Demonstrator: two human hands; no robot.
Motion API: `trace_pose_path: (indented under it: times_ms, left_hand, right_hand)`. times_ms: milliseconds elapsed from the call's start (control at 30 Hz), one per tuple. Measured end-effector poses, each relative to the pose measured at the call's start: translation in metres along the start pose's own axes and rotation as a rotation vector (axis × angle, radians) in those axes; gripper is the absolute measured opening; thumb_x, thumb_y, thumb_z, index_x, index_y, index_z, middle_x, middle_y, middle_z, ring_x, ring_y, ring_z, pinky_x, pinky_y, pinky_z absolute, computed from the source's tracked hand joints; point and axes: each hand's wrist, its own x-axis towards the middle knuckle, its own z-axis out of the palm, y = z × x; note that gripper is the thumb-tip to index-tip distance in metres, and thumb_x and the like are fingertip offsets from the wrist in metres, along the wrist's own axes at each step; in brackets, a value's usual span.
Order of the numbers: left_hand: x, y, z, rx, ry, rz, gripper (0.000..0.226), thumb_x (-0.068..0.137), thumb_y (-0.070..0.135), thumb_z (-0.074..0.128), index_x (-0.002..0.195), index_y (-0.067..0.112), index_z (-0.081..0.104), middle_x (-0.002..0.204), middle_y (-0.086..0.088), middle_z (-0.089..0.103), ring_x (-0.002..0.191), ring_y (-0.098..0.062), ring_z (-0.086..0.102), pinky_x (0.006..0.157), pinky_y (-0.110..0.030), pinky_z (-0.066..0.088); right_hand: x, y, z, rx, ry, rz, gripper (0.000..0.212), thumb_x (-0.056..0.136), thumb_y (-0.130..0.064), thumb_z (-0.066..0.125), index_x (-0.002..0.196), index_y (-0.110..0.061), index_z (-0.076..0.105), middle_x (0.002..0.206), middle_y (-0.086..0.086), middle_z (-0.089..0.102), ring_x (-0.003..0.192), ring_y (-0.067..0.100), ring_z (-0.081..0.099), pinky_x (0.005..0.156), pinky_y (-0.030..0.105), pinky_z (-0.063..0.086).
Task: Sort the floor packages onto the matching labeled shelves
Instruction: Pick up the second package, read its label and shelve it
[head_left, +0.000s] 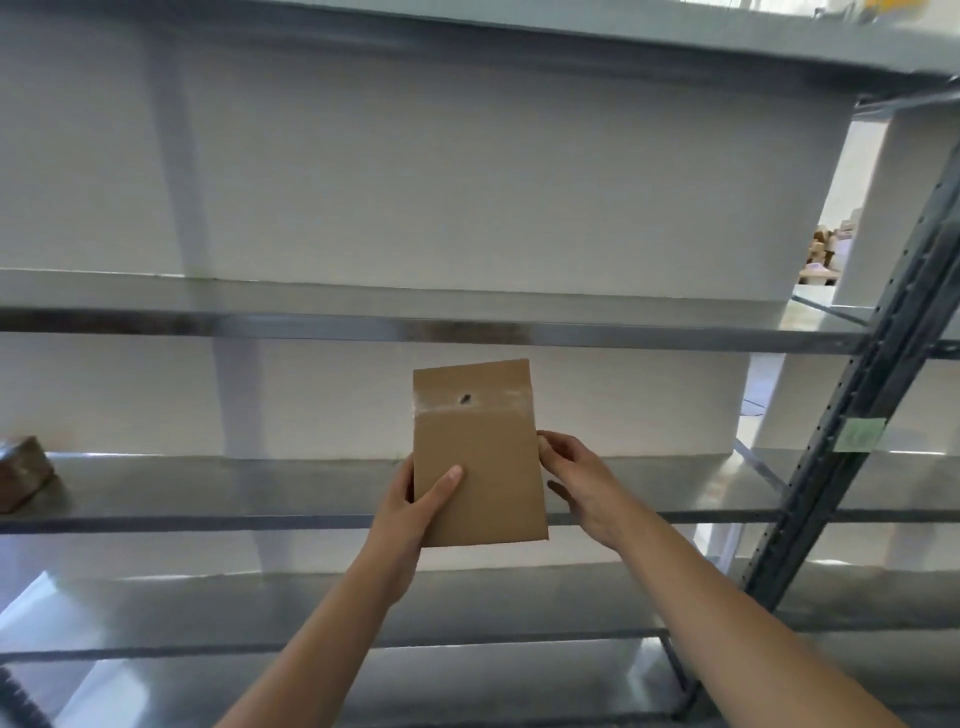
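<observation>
While both hands hold the flat cardboard package (478, 467) upright in front of the metal racking, the step in hand looks like the placing stage: it is off the floor and raised before the shelf (208, 493), touching no surface. The left hand (410, 514) has its grip clamped on the lower left edge, thumb across the front face and fingers behind; the right hand (576, 483) pinches the right edge higher up. The face turned this way shows only a strip of tape and a dark mark, no readable label. A pale green label (860, 434) sits on the dark upright (831, 493) at the right, too blurred to read. A brown box (21, 473) lies at the far left of the same shelf. Next, I judge, the package's marking must be matched to a shelf label; then it goes forward and flat onto that level, below the upper shelf (311, 325) edge.
</observation>
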Motion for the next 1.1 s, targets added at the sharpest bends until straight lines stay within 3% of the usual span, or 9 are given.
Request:
trace_pose_path:
  times_ms: [100, 233, 333, 433, 533, 633, 733, 900, 1100]
  left_hand:
    - [0.0, 0.008, -0.003, -0.118, -0.028, -0.033, 0.057, 0.082, 0.038, 0.078, 0.133, 0.022, 0.057, 0.125, -0.001, 0.072, 0.114, -0.02, 0.069, 0.097, -0.039, 0.054]
    - [-0.001, 0.015, -0.016, -0.169, -0.027, -0.04, 0.052, 0.087, 0.034, 0.073, 0.134, 0.019, 0.057, 0.124, -0.002, 0.073, 0.114, -0.02, 0.069, 0.095, -0.036, 0.054]
    - [-0.003, 0.016, -0.031, -0.156, -0.021, -0.038, 0.055, 0.087, 0.036, 0.073, 0.136, 0.018, 0.055, 0.126, -0.003, 0.072, 0.115, -0.02, 0.069, 0.096, -0.036, 0.054]
    - [-0.004, 0.019, -0.037, -0.111, 0.018, 0.006, 0.059, 0.084, 0.041, 0.074, 0.137, 0.023, 0.054, 0.128, -0.002, 0.07, 0.115, -0.021, 0.069, 0.098, -0.04, 0.055]
    - [-0.005, 0.019, -0.04, -0.017, 0.144, 0.115, 0.065, 0.083, 0.045, 0.074, 0.141, 0.039, 0.047, 0.13, 0.004, 0.064, 0.115, -0.02, 0.066, 0.094, -0.044, 0.058]
    - [-0.003, 0.016, -0.043, 0.056, 0.225, 0.228, 0.072, 0.087, 0.038, 0.073, 0.146, 0.048, 0.033, 0.13, 0.009, 0.06, 0.115, -0.013, 0.064, 0.086, -0.036, 0.061]
    - [0.001, 0.014, -0.046, 0.109, 0.241, 0.32, 0.063, 0.092, 0.029, 0.069, 0.143, 0.046, 0.037, 0.13, 0.012, 0.057, 0.113, -0.009, 0.063, 0.074, -0.025, 0.061]
    - [0.014, 0.008, -0.053, 0.177, 0.281, 0.315, 0.034, 0.094, 0.037, 0.063, 0.127, 0.047, 0.064, 0.143, 0.011, 0.051, 0.13, -0.014, 0.052, 0.107, -0.048, 0.049]
    - [0.016, 0.012, -0.048, 0.168, 0.189, 0.162, 0.051, 0.083, 0.055, 0.065, 0.134, 0.053, 0.056, 0.15, 0.009, 0.05, 0.133, -0.021, 0.051, 0.107, -0.05, 0.049]
  right_hand:
    - [-0.002, -0.005, 0.004, 0.06, -0.198, 0.093, 0.065, 0.085, -0.07, 0.054, 0.134, -0.027, 0.059, 0.131, -0.004, 0.066, 0.121, 0.017, 0.061, 0.089, 0.035, 0.055]
    - [0.0, -0.004, 0.013, 0.021, -0.281, 0.148, 0.077, 0.075, -0.083, 0.055, 0.126, -0.026, 0.067, 0.123, 0.01, 0.068, 0.104, 0.026, 0.064, 0.093, 0.05, 0.055]
    - [0.002, -0.001, 0.024, 0.034, -0.28, 0.12, 0.078, 0.072, -0.082, 0.061, 0.126, -0.026, 0.065, 0.111, 0.011, 0.066, 0.091, 0.026, 0.062, 0.08, 0.046, 0.058]
    - [0.005, 0.002, 0.034, 0.068, -0.295, 0.113, 0.074, 0.074, -0.08, 0.061, 0.127, -0.03, 0.063, 0.12, 0.004, 0.069, 0.109, 0.025, 0.066, 0.086, 0.044, 0.06]
    - [0.011, 0.001, 0.045, 0.083, -0.298, 0.139, 0.088, 0.067, -0.082, 0.067, 0.133, -0.025, 0.056, 0.131, 0.002, 0.065, 0.121, 0.025, 0.063, 0.09, 0.053, 0.058]
    - [0.011, -0.005, 0.054, 0.085, -0.264, 0.154, 0.085, 0.067, -0.075, 0.073, 0.13, -0.021, 0.052, 0.13, 0.002, 0.062, 0.119, 0.026, 0.062, 0.085, 0.054, 0.059]
    - [0.011, -0.01, 0.06, 0.082, -0.259, 0.121, 0.075, 0.07, -0.065, 0.076, 0.128, -0.023, 0.052, 0.127, 0.001, 0.063, 0.116, 0.025, 0.062, 0.077, 0.047, 0.062]
    - [0.019, -0.01, 0.072, 0.072, -0.255, 0.066, 0.081, 0.063, -0.055, 0.088, 0.13, -0.023, 0.057, 0.124, 0.002, 0.069, 0.116, 0.025, 0.064, 0.096, 0.051, 0.056]
    - [0.021, -0.014, 0.076, 0.059, -0.171, 0.06, 0.085, 0.06, -0.048, 0.09, 0.131, -0.025, 0.049, 0.122, 0.004, 0.066, 0.111, 0.026, 0.065, 0.092, 0.053, 0.057]
